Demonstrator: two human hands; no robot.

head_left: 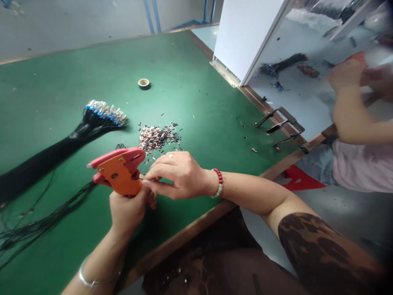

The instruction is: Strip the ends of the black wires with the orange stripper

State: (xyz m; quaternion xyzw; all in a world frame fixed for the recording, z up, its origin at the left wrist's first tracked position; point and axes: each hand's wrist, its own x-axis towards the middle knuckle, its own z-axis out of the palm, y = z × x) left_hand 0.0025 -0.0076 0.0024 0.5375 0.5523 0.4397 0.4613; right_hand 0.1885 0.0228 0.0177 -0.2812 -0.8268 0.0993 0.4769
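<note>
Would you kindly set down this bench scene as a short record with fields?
left hand: wrapped around the orange hand tool from below
right hand: fingertips pinched at the tool's side; what they hold is too small to tell
behind the tool: pile of small metal bits
left of the pile: black wire bundle with blue-and-silver ends
further back: tape roll
surface: green table
right edge: a co-worker's arm at the next bench

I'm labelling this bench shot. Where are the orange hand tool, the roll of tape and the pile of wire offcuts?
orange hand tool [121, 174], head view, on its orange side plate.
roll of tape [144, 87], head view, on its front wall.
pile of wire offcuts [156, 138], head view, on the heap's middle.
</note>
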